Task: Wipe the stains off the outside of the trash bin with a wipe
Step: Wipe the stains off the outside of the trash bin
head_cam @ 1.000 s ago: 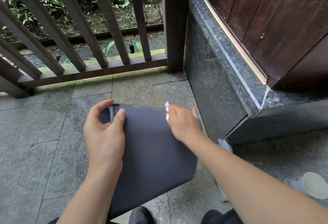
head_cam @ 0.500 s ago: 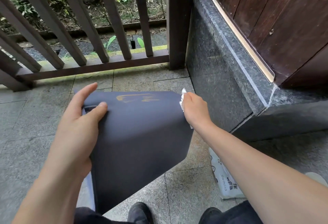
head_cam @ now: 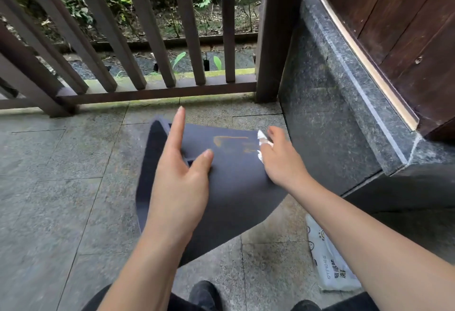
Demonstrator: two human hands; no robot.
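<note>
A dark grey trash bin (head_cam: 236, 187) lies tilted on its side over the stone floor, its broad side facing up. Orange-yellow stains (head_cam: 230, 141) streak that side near the far edge. My left hand (head_cam: 179, 182) rests flat on the bin's left part, fingers spread, index finger pointing away. My right hand (head_cam: 280, 160) sits at the bin's right far corner, closed on a crumpled white wipe (head_cam: 261, 143) that touches the bin just right of the stains.
A wooden railing (head_cam: 147, 89) borders the floor ahead. A dark granite step (head_cam: 332, 126) and wooden door (head_cam: 406, 40) stand at right. A white wipes packet (head_cam: 330, 261) lies on the floor under my right forearm. My shoes (head_cam: 204, 296) show at the bottom.
The bin has been turned so the stained side faces up and it shifted right. My left hand moved from the bin's edge onto its top, fingers spreading. My right hand with the wipe moved toward the stains.
</note>
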